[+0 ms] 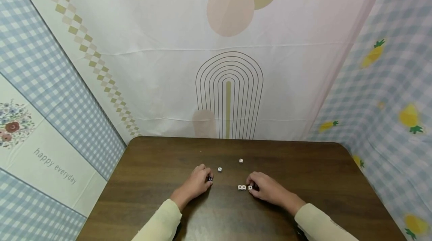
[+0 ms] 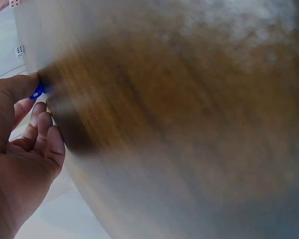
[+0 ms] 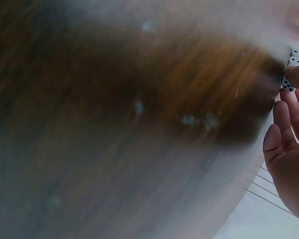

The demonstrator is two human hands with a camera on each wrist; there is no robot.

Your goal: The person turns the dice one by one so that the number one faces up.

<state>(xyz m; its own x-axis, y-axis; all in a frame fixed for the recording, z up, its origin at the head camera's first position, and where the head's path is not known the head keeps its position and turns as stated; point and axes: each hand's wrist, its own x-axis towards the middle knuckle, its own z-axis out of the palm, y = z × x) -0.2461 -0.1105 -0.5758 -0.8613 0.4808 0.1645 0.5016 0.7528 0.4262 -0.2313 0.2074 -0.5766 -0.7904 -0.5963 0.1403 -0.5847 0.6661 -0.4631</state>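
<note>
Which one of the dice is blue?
The die pinched in the left grip: it's blue with white dots, while the other five dice are white.

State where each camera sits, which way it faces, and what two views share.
Head: on the head, facing forward and down at the brown wooden table and white printed cloth; left hand, right hand and pale yellow sleeves show.
Left wrist: worn there, facing the left hand, pinching a blue cubic die with white dots; the right hand partly shows.
Right wrist: worn there, facing the right hand, pinching a white cubic die with dark dots; the left partly shows.
Shared: both wrist views show the table and blue die.
</note>
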